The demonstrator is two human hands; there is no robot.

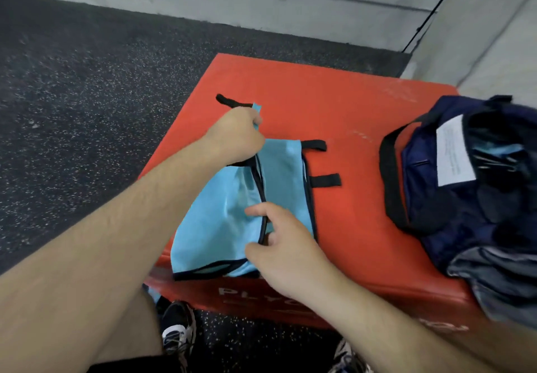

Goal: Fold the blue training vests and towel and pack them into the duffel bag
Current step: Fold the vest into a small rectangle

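Observation:
A light blue training vest with black trim lies on the red plyo box, its near edge at the box's front. My left hand is closed on the vest's far upper part, lifting a strap. My right hand pinches the vest's black-trimmed edge near the front. The navy duffel bag stands open on the right of the box, with light blue cloth visible inside it. A grey cloth hangs at the bag's near side.
Two black elastic straps of the vest stick out to the right on the box. Dark speckled rubber floor surrounds the box. A grey wall runs behind and to the right. My shoes stand below the box's front.

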